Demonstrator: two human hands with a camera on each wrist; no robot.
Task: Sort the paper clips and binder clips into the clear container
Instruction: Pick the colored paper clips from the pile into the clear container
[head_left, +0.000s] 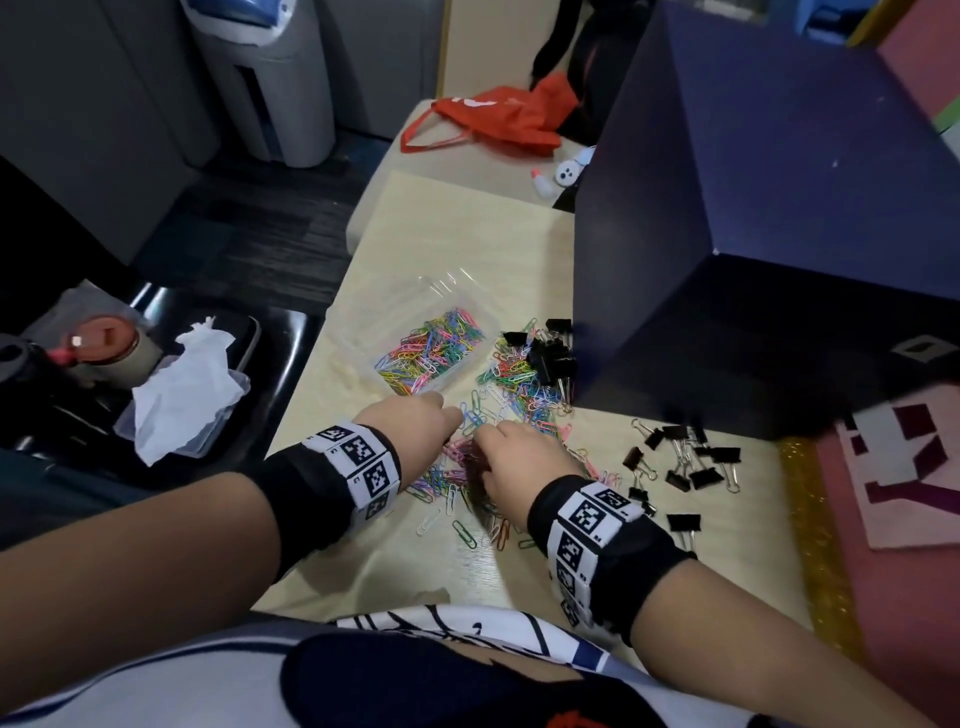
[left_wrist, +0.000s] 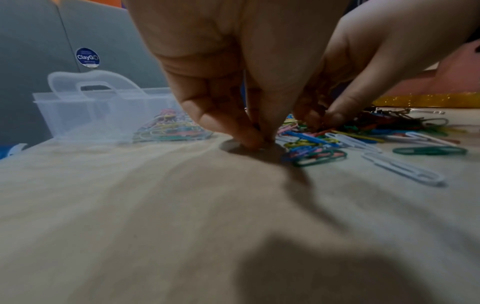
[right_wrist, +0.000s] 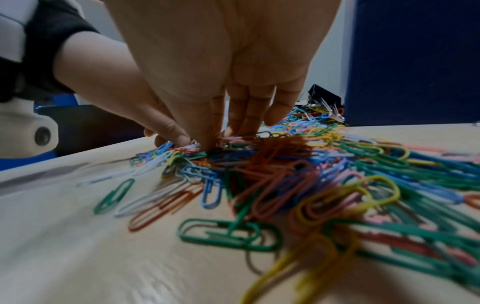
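Observation:
A clear plastic container (head_left: 451, 287) (left_wrist: 78, 115) holds several coloured paper clips (head_left: 434, 347). A loose pile of paper clips (head_left: 519, 389) (right_wrist: 298, 174) spreads from it toward me. Black binder clips lie in one heap (head_left: 551, 349) by the box and another scatter (head_left: 685, 462) at the right. My left hand (head_left: 457, 415) (left_wrist: 257, 140) pinches down at the pile's left edge, fingertips on a clip. My right hand (head_left: 480, 441) (right_wrist: 214, 142) digs into the pile beside it, thumb and fingers closing on clips. What each hand holds is largely hidden.
A tall dark blue box (head_left: 753, 234) stands close on the right behind the clips. The table's left edge (head_left: 311, 374) drops to a black tray with tissue (head_left: 187, 384). A red bag (head_left: 493, 119) lies far back. A gold glitter strip (head_left: 810, 519) borders the right.

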